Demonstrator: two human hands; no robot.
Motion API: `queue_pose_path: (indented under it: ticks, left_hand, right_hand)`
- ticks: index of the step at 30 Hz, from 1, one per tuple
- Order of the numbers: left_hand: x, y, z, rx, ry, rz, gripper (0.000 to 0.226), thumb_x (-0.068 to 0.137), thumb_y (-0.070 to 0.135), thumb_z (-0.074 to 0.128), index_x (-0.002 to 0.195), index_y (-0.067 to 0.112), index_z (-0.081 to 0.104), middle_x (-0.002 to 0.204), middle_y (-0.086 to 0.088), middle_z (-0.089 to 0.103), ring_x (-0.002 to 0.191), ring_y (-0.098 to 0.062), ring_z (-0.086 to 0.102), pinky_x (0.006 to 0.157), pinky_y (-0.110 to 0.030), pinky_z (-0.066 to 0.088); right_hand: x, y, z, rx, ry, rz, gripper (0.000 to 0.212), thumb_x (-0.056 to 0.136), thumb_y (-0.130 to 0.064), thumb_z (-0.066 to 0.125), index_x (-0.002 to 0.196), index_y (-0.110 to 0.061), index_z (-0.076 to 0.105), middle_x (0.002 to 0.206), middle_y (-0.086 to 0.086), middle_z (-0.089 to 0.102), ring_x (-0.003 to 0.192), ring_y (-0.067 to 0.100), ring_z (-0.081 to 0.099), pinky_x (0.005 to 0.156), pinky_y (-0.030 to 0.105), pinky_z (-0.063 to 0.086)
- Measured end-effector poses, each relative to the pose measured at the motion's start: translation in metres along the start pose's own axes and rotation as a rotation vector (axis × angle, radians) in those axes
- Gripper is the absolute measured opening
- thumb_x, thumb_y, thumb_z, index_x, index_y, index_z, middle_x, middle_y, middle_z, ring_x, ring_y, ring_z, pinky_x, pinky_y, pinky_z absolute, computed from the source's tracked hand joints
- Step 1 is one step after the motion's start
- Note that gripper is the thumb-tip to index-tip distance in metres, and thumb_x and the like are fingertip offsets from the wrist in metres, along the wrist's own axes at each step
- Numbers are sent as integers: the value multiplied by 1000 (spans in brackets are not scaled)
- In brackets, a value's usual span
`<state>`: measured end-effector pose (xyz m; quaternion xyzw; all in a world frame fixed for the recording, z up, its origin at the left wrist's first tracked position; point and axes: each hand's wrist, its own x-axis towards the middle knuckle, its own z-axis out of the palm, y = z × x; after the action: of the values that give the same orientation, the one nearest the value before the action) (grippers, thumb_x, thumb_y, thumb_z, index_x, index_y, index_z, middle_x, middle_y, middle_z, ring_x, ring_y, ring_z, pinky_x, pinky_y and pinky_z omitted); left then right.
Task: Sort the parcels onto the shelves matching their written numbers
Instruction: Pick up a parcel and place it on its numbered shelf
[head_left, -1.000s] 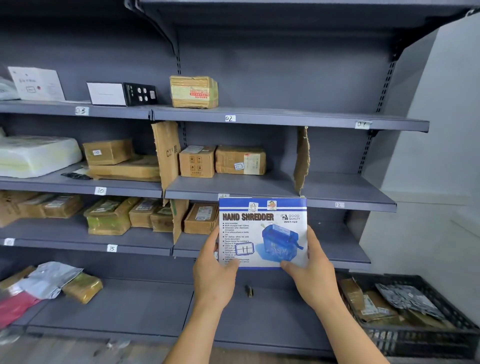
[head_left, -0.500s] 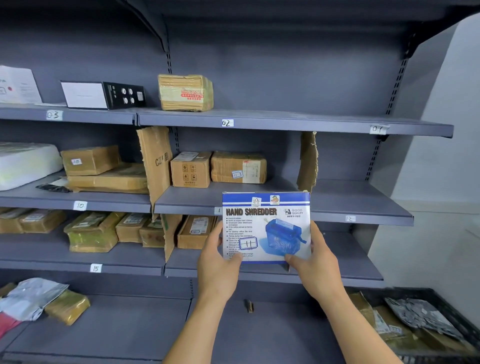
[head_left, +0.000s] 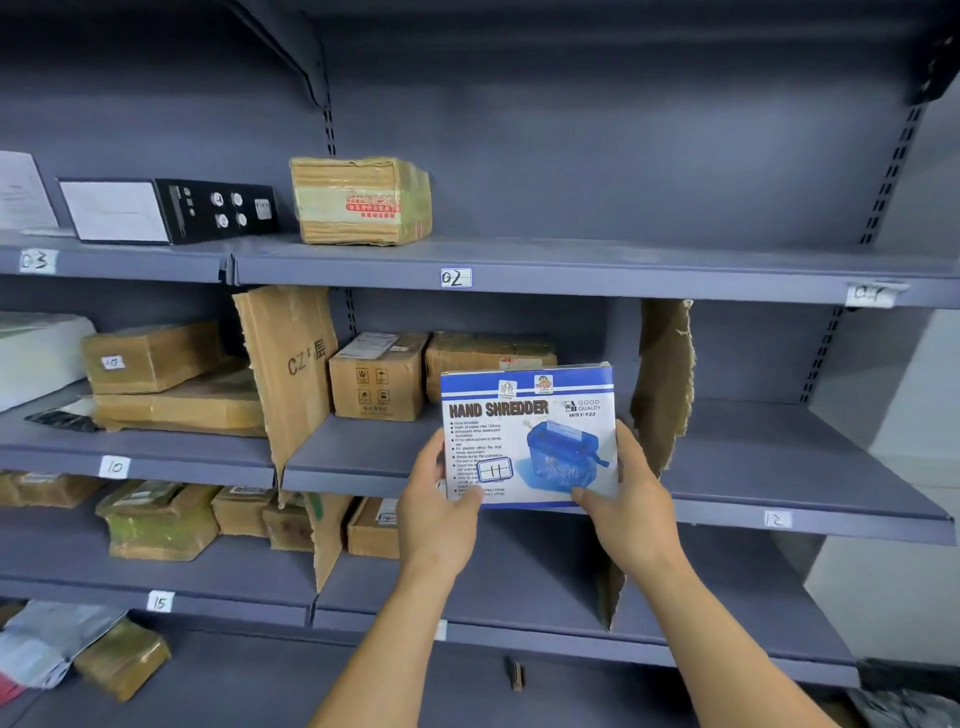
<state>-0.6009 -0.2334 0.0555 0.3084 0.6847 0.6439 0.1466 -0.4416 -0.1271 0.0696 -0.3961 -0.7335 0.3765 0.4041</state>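
A blue and white "Hand Shredder" box (head_left: 530, 431) with a handwritten 11 on its front is upright at the front edge of the middle shelf section (head_left: 358, 457). My left hand (head_left: 436, 512) grips its lower left edge and my right hand (head_left: 628, 504) grips its lower right edge. That section holds two brown cartons (head_left: 379, 376) behind the box, between two cardboard dividers. The section's own number tag is hidden behind the box. Tags nearby read 10 (head_left: 114, 466), 12 (head_left: 776, 518), 02 (head_left: 456, 277) and 15 (head_left: 159, 601).
A torn cardboard divider (head_left: 665, 379) stands right of the box and a taller one (head_left: 288, 364) to its left. Brown parcels fill shelves 10 and 15. The top shelf holds a taped carton (head_left: 361, 200) and a black-and-white box (head_left: 166, 210). Section 12 is bare.
Both hands have lifted the box from below the middle shelf up to its front edge. The view has moved closer to the shelves and shifted right.
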Motion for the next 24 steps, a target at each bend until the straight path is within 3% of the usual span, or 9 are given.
queue_pose_path:
  ticks: [3, 7, 9, 12, 16, 18, 20, 24]
  left_hand:
    - [22, -7, 7, -7, -23, 6, 70, 87, -5, 66, 131, 46, 48, 118, 17, 67, 107, 4, 63, 78, -20, 56]
    - [49, -17, 13, -8, -74, 18, 67, 88, -7, 64, 131, 42, 48, 110, 30, 62, 98, 24, 55, 70, -8, 51]
    - [62, -21, 16, 9, -93, 16, 69, 88, -6, 63, 129, 46, 47, 110, 33, 61, 101, 20, 56, 78, -10, 50]
    - [82, -29, 23, 25, -107, 16, 68, 87, -4, 63, 126, 49, 46, 111, 31, 63, 105, 10, 59, 90, -24, 51]
    - [98, -41, 31, 54, -144, 8, 56, 88, -1, 63, 121, 40, 45, 113, 29, 61, 110, 0, 60, 88, -26, 51]
    - [105, -45, 33, 66, -152, 2, 53, 87, -2, 62, 117, 38, 44, 109, 31, 60, 109, -3, 61, 86, -24, 49]
    - [112, -46, 36, 83, -160, 2, 52, 88, -2, 61, 117, 37, 42, 107, 31, 59, 105, -3, 60, 82, -21, 46]
    - [117, -44, 37, 88, -167, 5, 50, 88, -1, 63, 118, 33, 41, 113, 18, 63, 105, -3, 60, 73, -11, 42]
  right_hand:
    - [20, 8, 10, -14, 6, 34, 68, 90, -10, 73, 127, -50, 32, 100, -38, 48, 95, -6, 57, 66, 17, 54]
    - [43, 22, 26, -13, 39, 103, 73, 90, -8, 73, 144, -36, 33, 114, -24, 51, 99, 5, 57, 69, 22, 56]
    - [48, 27, 33, -42, 47, 133, 74, 90, -7, 72, 146, -33, 31, 122, -18, 53, 100, 7, 57, 73, 23, 55]
    - [57, 35, 39, -82, 71, 165, 69, 91, -10, 71, 143, -32, 30, 137, -10, 56, 108, 7, 54, 80, 30, 58]
    - [70, 39, 41, -138, 71, 222, 54, 97, -11, 62, 138, -30, 33, 140, -6, 57, 105, 14, 57, 82, 40, 61]
    - [75, 44, 42, -193, 55, 244, 45, 100, -10, 55, 136, -29, 34, 143, -4, 55, 112, 20, 60, 84, 42, 60]
    - [81, 45, 41, -204, 50, 259, 36, 102, -9, 47, 132, -28, 37, 144, -4, 54, 116, 20, 58, 82, 36, 61]
    - [95, 42, 35, -72, 109, 299, 11, 106, -26, 45, 116, -25, 47, 130, -1, 61, 107, 14, 58, 62, 22, 55]
